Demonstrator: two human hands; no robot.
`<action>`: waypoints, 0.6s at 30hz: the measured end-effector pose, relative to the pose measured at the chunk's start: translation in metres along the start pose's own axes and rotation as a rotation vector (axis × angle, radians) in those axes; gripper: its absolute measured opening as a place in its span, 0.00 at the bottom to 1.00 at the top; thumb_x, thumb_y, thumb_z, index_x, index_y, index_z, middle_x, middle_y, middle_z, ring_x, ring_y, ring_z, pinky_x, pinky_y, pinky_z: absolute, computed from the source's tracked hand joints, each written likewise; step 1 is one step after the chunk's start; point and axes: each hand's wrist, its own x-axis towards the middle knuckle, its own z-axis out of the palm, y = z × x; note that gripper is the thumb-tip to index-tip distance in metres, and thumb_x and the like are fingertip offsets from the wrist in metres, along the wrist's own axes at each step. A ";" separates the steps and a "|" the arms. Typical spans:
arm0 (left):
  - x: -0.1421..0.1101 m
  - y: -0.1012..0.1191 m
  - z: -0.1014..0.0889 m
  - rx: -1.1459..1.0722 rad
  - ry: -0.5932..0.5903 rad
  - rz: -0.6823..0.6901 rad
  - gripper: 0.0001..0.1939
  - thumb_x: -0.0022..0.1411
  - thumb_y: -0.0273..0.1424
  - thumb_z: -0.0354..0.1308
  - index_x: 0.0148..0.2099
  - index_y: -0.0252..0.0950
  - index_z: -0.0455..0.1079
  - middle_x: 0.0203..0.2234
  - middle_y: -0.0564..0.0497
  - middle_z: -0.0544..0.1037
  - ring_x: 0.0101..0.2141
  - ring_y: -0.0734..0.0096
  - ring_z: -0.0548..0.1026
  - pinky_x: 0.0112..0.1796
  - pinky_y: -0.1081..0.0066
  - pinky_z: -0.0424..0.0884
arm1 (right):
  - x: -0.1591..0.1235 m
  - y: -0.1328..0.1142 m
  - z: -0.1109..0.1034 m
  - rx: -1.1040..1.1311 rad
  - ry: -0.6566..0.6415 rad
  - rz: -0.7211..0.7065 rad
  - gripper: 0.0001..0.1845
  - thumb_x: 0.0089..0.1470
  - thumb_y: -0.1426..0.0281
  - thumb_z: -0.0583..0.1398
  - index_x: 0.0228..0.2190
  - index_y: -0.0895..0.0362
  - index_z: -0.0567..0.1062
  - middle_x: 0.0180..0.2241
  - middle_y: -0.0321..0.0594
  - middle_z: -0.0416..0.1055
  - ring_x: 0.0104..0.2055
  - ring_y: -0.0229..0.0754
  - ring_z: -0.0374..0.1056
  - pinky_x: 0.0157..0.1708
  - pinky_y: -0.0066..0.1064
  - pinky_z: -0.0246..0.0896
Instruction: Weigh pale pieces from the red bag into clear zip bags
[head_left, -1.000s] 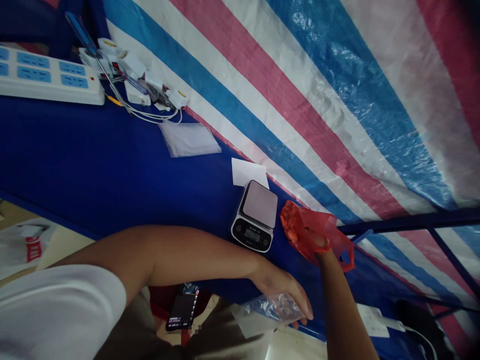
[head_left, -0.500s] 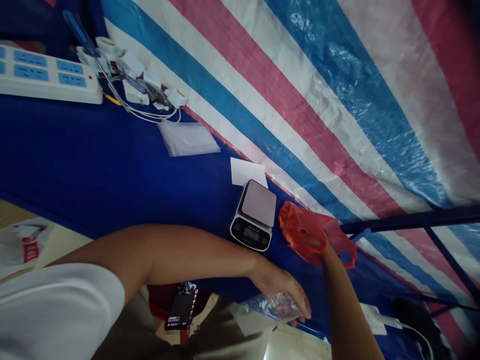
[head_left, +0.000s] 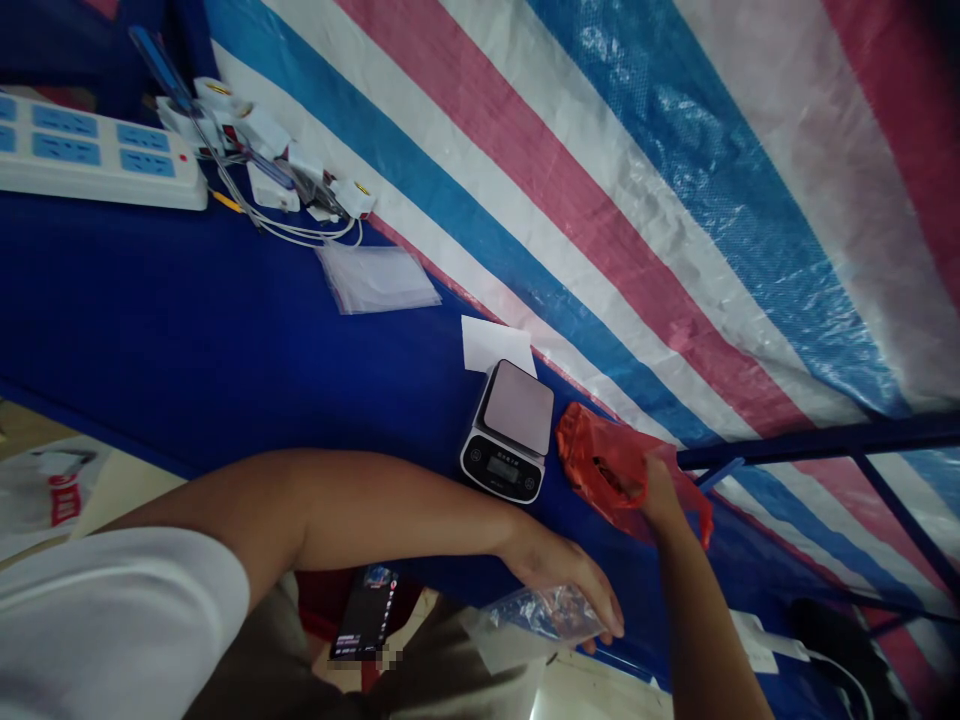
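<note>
My left hand (head_left: pixel 562 570) reaches across from the left, its fingers closed on a clear plastic bag (head_left: pixel 517 625) that hangs past the table edge. In the mouth of a crumpled red plastic bag (head_left: pixel 604 455), on the right part of the table, is my right hand (head_left: pixel 661 490). Its fingers are hidden by the red film, so I cannot tell what they hold. Small dark brown pieces (head_left: pixel 616 478) show inside the red bag. Between my left forearm and the striped sheet stands a digital kitchen scale (head_left: pixel 517 410) with a bare platform.
White paper (head_left: pixel 495 345) lies behind the scale. Farther left are flat clear bags (head_left: pixel 379 278), chargers with cables (head_left: pixel 262 140), a screwdriver (head_left: pixel 161 68) and a power strip (head_left: pixel 97 150). A phone (head_left: pixel 365 615) rests below the table edge. A striped sheet (head_left: pixel 525 150) walls the far side.
My right hand has drawn back slightly from the red bag, showing more of the wrist and the brown pieces. My left hand and the clear bag have stayed almost still.
</note>
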 end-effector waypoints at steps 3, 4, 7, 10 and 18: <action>-0.002 0.001 0.001 0.005 0.000 0.009 0.31 0.29 0.34 0.82 0.38 0.35 0.75 0.28 0.55 0.81 0.29 0.70 0.81 0.32 0.74 0.77 | -0.003 -0.007 -0.004 0.094 -0.057 0.012 0.11 0.48 0.64 0.60 0.34 0.54 0.76 0.39 0.57 0.80 0.44 0.59 0.76 0.46 0.43 0.68; -0.003 0.001 0.001 0.005 -0.001 0.015 0.31 0.29 0.35 0.82 0.38 0.35 0.75 0.28 0.55 0.81 0.29 0.71 0.81 0.32 0.74 0.77 | -0.004 -0.009 -0.007 0.108 -0.060 0.008 0.11 0.48 0.64 0.59 0.34 0.54 0.76 0.39 0.57 0.80 0.44 0.59 0.76 0.45 0.43 0.68; -0.003 0.002 0.001 0.003 -0.005 0.033 0.30 0.30 0.35 0.81 0.38 0.36 0.75 0.28 0.55 0.81 0.29 0.71 0.81 0.32 0.74 0.77 | -0.009 -0.017 -0.020 0.102 -0.055 -0.022 0.13 0.46 0.64 0.60 0.36 0.55 0.76 0.37 0.56 0.80 0.43 0.59 0.75 0.41 0.40 0.66; -0.002 0.001 0.000 0.000 0.006 0.052 0.30 0.31 0.34 0.81 0.38 0.36 0.74 0.27 0.55 0.81 0.28 0.72 0.80 0.31 0.73 0.77 | -0.015 -0.021 -0.034 0.062 -0.033 0.031 0.13 0.50 0.63 0.58 0.35 0.55 0.77 0.33 0.51 0.80 0.39 0.55 0.76 0.36 0.37 0.63; 0.012 -0.014 -0.010 0.103 -0.098 0.247 0.34 0.33 0.28 0.79 0.46 0.37 0.73 0.37 0.54 0.80 0.33 0.70 0.81 0.33 0.70 0.77 | -0.050 -0.036 -0.072 0.216 -0.082 0.192 0.21 0.54 0.53 0.57 0.37 0.54 0.80 0.28 0.43 0.77 0.32 0.50 0.74 0.32 0.36 0.63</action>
